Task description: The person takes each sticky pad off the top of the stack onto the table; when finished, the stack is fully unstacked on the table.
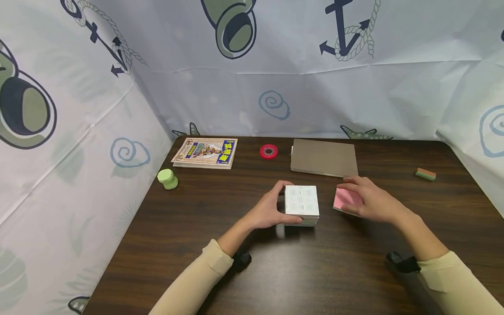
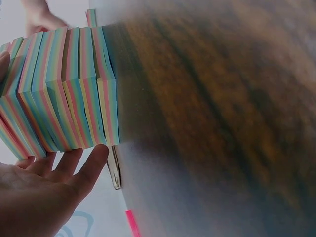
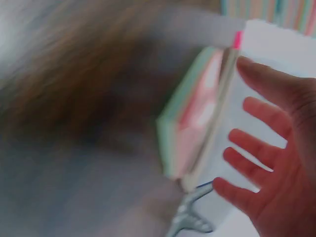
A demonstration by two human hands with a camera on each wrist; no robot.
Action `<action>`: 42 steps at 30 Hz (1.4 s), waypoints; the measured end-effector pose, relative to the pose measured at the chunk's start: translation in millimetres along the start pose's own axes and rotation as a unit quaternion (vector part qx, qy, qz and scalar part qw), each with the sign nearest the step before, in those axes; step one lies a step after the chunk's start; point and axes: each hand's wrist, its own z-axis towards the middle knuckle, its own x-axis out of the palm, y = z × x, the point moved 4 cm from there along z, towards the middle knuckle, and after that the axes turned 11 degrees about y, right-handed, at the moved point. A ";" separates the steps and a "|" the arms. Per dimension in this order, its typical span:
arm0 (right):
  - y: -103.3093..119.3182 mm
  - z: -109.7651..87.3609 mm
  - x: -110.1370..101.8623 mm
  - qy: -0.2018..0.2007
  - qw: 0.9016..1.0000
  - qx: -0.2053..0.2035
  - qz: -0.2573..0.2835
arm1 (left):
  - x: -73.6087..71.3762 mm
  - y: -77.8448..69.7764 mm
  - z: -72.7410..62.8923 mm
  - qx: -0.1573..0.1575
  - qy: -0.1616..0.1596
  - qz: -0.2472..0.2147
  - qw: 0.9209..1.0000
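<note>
A tall stack of sticky note pads (image 1: 301, 200) with a white top stands on the table in front of me; its striped pastel sides show in the left wrist view. My left hand (image 1: 265, 211) grips this stack from the left, thumb on the near side and fingers round the far side. To the right lies a single sticky note pad (image 1: 346, 199) with a pink top and striped edge. Over it hovers my right hand (image 1: 374, 200), fingers spread and partly covering it. The right wrist view, blurred, shows these fingers (image 3: 254, 148) apart from the pad.
Along the back of the dark table (image 1: 189, 245) lie a comic-covered book or box (image 1: 206, 153), a red ring-shaped roll (image 1: 268, 151) and a grey-brown notebook (image 1: 324, 157). A light green round-topped object (image 1: 167, 179) stands at left, an orange-green eraser-like block (image 1: 425, 174) at right.
</note>
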 end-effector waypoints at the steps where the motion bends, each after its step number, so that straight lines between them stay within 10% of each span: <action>1: 6.5 1.4 -4.2 -0.016 1.000 -0.011 0.005 | 0.0 0.1 0.1 0.000 0.000 -0.001 1.000; 7: 56.8 13.7 -24.9 -0.073 0.991 -0.078 0.083 | -0.1 0.9 0.8 0.004 0.004 -0.014 1.000; 16: 101.3 36.7 -9.0 -0.008 0.989 -0.138 0.048 | 1.0 -0.2 0.0 0.023 0.021 -0.065 0.997; 42: 88.4 35.5 -18.7 0.001 0.992 -0.113 0.061 | 1.3 7.4 2.6 -0.008 0.024 -0.059 0.998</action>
